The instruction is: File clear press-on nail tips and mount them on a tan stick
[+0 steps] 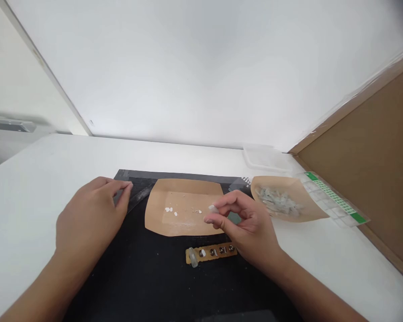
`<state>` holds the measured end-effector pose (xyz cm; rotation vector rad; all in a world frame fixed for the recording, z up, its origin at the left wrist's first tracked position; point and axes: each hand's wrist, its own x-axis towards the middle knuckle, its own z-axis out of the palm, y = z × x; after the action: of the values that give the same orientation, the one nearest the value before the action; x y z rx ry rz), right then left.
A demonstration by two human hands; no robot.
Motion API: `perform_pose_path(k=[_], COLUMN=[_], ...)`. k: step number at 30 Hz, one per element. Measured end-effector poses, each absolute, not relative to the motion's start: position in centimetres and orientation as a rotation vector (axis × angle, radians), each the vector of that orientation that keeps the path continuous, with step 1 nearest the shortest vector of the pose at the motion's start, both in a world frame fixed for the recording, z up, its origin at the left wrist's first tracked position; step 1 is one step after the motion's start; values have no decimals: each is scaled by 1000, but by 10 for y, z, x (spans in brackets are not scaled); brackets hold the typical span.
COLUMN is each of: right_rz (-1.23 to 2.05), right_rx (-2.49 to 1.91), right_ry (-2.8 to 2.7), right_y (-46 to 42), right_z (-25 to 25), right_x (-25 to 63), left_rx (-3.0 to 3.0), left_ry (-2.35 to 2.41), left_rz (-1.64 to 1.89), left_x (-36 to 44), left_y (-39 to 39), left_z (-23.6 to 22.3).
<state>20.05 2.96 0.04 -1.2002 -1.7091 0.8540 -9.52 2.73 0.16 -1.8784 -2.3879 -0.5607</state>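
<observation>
My left hand (94, 208) hovers over the left edge of the black mat, thumb and forefinger pinched together; whatever they hold, if anything, is too small to make out. Between the thumb and forefinger of my right hand (248, 221) is a small clear false nail tip (213, 209), above the right end of a brown paper tray (157, 201). Small white bits (168, 209) lie in that tray. Just below it is a wooden strip (206, 258) with round metal discs. One clear nail tip (193, 258) lies across its left end, and a white bit covers one disc.
A second paper tray (312, 208) at right holds a pile of clear nail tips (278, 201). Beside it lies a clear compartment box (336, 199) with a green-marked edge. A translucent lid or tray (267, 157) sits behind. White wall at the back, brown board (372, 143) at right.
</observation>
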Motion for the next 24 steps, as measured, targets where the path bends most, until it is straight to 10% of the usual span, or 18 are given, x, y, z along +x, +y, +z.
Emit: perform_pose_path(k=[24], right_rz=[1184], right_rx=[-1051], right_ry=[-1691], right_y=[22], right_z=[-2], right_x=[187], left_rx=[-2944], left_ry=[-1804], left_rz=[-1687], left_x=[-31], left_y=[-3], left_z=[-10])
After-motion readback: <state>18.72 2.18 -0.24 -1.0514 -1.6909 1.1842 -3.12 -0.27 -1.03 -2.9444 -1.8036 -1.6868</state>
